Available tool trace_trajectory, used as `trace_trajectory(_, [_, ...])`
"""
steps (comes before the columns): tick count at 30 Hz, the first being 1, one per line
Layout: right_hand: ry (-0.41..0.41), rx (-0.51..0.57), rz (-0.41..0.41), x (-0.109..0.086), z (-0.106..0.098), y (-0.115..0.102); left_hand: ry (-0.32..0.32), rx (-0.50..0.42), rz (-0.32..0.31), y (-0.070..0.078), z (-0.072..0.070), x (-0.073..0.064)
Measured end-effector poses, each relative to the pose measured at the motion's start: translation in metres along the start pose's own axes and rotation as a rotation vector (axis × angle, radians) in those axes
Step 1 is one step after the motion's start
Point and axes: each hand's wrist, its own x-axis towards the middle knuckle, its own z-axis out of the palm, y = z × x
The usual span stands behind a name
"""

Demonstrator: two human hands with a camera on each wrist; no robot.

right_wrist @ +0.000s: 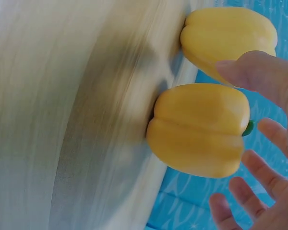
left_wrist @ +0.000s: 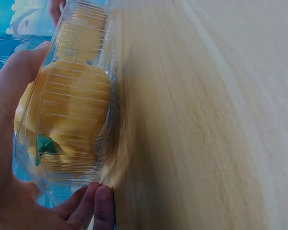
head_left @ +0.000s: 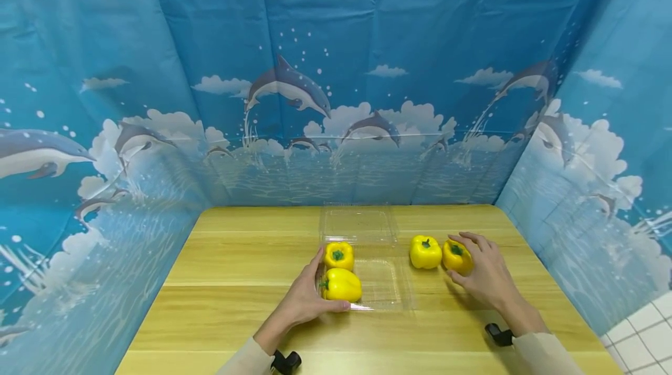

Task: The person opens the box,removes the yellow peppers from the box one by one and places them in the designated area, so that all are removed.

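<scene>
A clear plastic clamshell container (head_left: 383,283) lies on the table with its lid folded back. Two yellow bell peppers sit in its left part: one upright at the back (head_left: 338,256), one on its side in front (head_left: 342,285). My left hand (head_left: 307,296) holds the container's left end, thumb along the front wall; ribbed plastic shows between hand and pepper (left_wrist: 74,110) in the left wrist view. To the right, my right hand (head_left: 485,273) spreads its fingers around a yellow bell pepper (right_wrist: 199,129) standing on the table. The right wrist view shows a gap between fingers and pepper.
Another yellow bell pepper (head_left: 425,252) stands just left of the one by my right hand. The transparent lid (head_left: 358,223) reaches toward the back edge of the wooden table (head_left: 236,264). A blue dolphin-print curtain (head_left: 336,171) hangs behind and at both sides.
</scene>
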Motion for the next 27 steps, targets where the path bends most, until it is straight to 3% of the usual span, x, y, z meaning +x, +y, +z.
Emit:
trace_trajectory(7, [0.030,-0.002,-0.010,-0.004,-0.007,-0.007,-0.003,-0.001,-0.011,0.000,0.003,-0.002])
trace_trajectory(27, [0.122,0.013,-0.148,-0.001,-0.028,-0.047,0.007,-0.012,0.005,0.000,0.003,-0.001])
